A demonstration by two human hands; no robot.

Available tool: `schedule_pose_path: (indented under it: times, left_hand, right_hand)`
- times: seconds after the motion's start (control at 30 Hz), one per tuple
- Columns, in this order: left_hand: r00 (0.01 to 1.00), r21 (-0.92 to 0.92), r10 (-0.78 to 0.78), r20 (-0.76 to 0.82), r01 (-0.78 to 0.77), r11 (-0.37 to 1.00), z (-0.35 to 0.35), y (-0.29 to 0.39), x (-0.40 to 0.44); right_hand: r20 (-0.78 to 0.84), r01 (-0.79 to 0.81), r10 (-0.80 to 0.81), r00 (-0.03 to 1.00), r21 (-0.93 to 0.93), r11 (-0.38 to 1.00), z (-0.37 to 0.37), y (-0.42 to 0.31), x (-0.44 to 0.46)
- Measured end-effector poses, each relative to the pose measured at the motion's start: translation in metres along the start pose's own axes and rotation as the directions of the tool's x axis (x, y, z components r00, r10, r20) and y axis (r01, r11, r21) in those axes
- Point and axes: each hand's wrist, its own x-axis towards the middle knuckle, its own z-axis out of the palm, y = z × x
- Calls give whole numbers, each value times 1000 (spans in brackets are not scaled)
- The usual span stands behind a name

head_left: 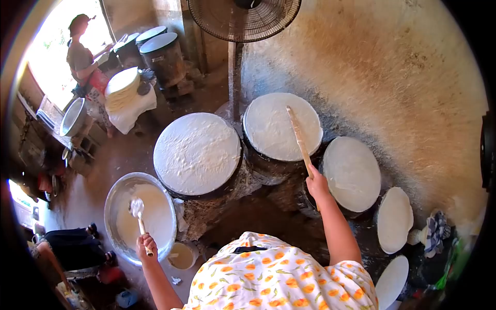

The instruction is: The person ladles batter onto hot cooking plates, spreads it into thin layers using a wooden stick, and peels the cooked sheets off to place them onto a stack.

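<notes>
My left hand (146, 243) is closed round the handle of a ladle (137, 207), whose wet, whitish bowl is over a wide metal basin (110, 219) of pale batter. My right hand (316, 182) grips a long flat wooden stick (298, 134). The stick's far end lies over the white round top (274, 121) at upper centre. To the left of that top is a larger round one with a bumpy white surface (197, 154). A smoother white round top (352, 174) sits just right of my right hand.
Two more pale rounds (394, 220) (392, 283) line the right side. A small container (182, 256) stands beside the basin. A fan (245, 18) hangs above. At upper left a person (82, 62) stands by dark drums (164, 59) and a pale stack (123, 93).
</notes>
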Motion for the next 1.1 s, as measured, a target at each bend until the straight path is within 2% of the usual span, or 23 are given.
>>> schedule_pose_path:
  times: [0.07,0.13,0.2,0.23,0.3,0.37,0.43,0.47,0.5,0.57,0.6,0.67,0.7,0.77,0.8,0.83,0.87,0.9,0.97,1.0,1.03,1.07,1.1]
  left_hand:
    - [997,-50,-68,-32,66,997,-51,16,23]
    - [989,-100,-134,-66,127,987,-95,21,41]
    - [954,-58,-125,-272,113,992,-112,19,50]
    - [954,-63,-134,-270,121,991,-114,15,52]
    - [914,37,-99,-394,124,992,-118,4,51]
    - [902,31,-100,-419,124,992,-133,0,58]
    - [895,69,-22,-445,58,996,-137,-5,59]
    - [896,72,-26,-443,64,995,-140,-5,60]
    - [901,34,-98,-422,124,992,-144,-4,61]
    - [901,3,-181,-394,198,980,-144,-6,67]
    - [889,12,-179,-422,203,979,-140,-11,66]
    - [877,62,-162,-451,212,975,-139,-16,72]
    - [876,75,-175,-449,232,970,-133,-20,76]
    - [858,109,-155,-490,236,966,-110,-33,77]
    - [841,127,-180,-510,281,951,-114,-31,87]
    - [834,158,-207,-512,328,931,-105,-35,93]
    - [833,219,-141,-535,297,929,-97,-41,95]
    - [834,281,-71,-547,262,923,-87,-49,97]
    - [792,279,-87,-604,313,908,-68,-65,104]
    - [810,315,-57,-584,291,904,-58,-75,102]
    - [827,346,-27,-561,264,900,-52,-82,103]
    - [853,403,-28,-522,275,873,-70,-84,121]
    - [854,423,-42,-519,299,855,-59,-94,118]
  right_hand:
    - [62,-65,84,994,-268,961,-5,-22,4]
    - [52,-66,90,995,-357,932,7,-15,9]
    - [74,-15,55,996,-458,889,10,-19,7]
    - [68,-18,56,996,-464,885,6,-26,7]
    - [183,77,44,982,-606,792,-3,-42,8]
    - [154,70,36,987,-628,775,-1,-47,19]
    - [122,29,80,989,-702,712,3,-52,37]
    - [134,31,80,988,-670,741,1,-58,42]
    - [126,22,85,988,-671,741,8,-51,46]
    - [161,-81,177,971,-476,876,26,-31,59]
    - [241,27,103,965,-481,877,11,-63,36]
    - [293,55,81,953,-429,902,16,-68,1]
    - [335,127,32,942,-441,888,14,-72,-18]
    - [366,142,-23,931,-302,943,7,-75,-49]
    - [344,100,11,939,-304,947,8,-68,-61]
    - [294,149,-79,952,-222,964,9,-57,-73]
    - [231,199,-162,959,-149,969,7,-47,-88]
    - [197,145,-112,974,-158,977,4,-39,-102]
    - [-56,38,-41,998,-42,998,0,-27,-126]
    - [-238,35,-51,970,-70,997,6,-3,-135]
    - [-290,-71,48,956,-68,995,-4,3,-148]
    - [-381,-118,88,920,-54,992,-7,18,-161]
    - [-468,-162,125,875,-39,986,-9,32,-173]
